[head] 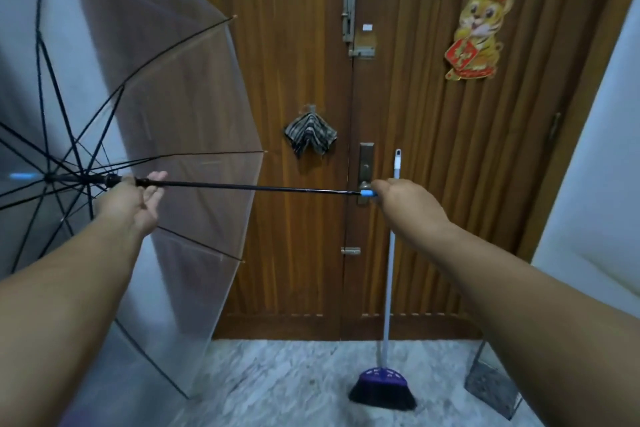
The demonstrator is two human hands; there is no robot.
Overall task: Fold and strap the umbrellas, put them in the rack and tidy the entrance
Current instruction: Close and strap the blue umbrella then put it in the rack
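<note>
Facing the wooden door (433, 149), right hand (405, 199) grips the open umbrella (145, 135) by its blue handle (367, 193) to steady it while left hand (133, 199), fingers seemingly loose, sits at the runner (112, 179) to collapse it.
</note>
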